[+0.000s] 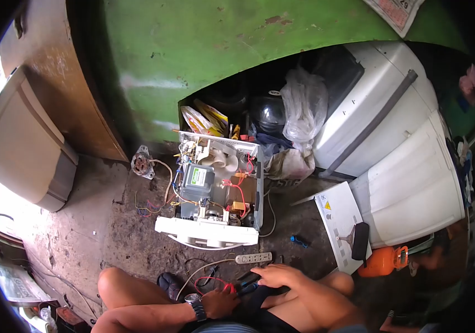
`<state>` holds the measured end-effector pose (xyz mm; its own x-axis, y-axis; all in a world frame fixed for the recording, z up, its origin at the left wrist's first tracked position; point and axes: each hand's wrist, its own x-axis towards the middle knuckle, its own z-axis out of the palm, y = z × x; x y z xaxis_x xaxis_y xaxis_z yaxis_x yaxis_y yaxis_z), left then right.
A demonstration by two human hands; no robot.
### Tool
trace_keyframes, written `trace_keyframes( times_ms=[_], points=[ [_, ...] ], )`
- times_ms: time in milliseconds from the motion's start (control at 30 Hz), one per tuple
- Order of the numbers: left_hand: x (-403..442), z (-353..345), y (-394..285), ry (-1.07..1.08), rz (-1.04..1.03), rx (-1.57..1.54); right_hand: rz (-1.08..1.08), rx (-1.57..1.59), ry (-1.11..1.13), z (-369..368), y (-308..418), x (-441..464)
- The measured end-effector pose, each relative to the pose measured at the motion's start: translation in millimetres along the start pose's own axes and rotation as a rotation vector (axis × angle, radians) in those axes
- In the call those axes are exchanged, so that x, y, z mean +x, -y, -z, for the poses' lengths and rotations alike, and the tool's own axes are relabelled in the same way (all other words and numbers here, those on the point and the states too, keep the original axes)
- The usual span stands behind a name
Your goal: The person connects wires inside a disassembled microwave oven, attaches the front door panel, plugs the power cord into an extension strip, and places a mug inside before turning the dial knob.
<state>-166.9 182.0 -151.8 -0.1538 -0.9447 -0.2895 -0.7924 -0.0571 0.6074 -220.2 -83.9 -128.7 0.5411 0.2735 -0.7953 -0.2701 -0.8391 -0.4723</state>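
Note:
My left hand (220,303), with a watch on its wrist, is low in the middle, its fingers curled beside a red wire (209,279); what they hold is hidden. My right hand (277,275) reaches leftward with fingers stretched out, just below a white power strip (254,258). Between the hands lie tools with blue and black handles (247,288), partly covered. In front of me stands an opened microwave oven (210,237), its cover off, showing a grey transformer-like box (197,180), a fan (218,158) and red wires. Neither hand touches it.
A motor-like part (142,162) with loose wires lies left of the oven. A blue-handled tool (299,241) lies to the right. Beyond it are a white metal panel (340,225), an orange gas cylinder (379,265) and a large white appliance (409,183). A green wall (193,50) rises behind.

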Motion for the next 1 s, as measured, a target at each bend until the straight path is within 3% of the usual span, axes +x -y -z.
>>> trace_keyframes(
  times_ms=[67, 133, 200, 400, 600, 667, 1000],
  points=[
    [1, -5, 4, -0.046, 0.0, 0.073, -0.118, -0.262, 0.038, -8, -6, 22],
    [4, -4, 7, -0.046, 0.02, 0.069, -0.056, -0.219, -0.006, 0, -4, 23],
    [11, -5, 11, -0.061, 0.038, 0.064, -0.005, -0.069, 0.132, 14, -2, 21],
    [17, -14, 29, -0.101, 0.027, 0.011, -0.057, -0.121, 0.17, 24, -13, 35],
    [22, -18, 48, 0.034, 0.028, 0.017, -0.044, -0.112, 0.139, 25, -27, 48],
    [22, -22, 53, -0.065, -0.024, 0.071, -0.029, -0.114, 0.131, 28, -26, 49],
    [20, -19, 53, -0.098, -0.02, 0.078, -0.021, -0.112, 0.146, 32, -31, 57]
  ],
)
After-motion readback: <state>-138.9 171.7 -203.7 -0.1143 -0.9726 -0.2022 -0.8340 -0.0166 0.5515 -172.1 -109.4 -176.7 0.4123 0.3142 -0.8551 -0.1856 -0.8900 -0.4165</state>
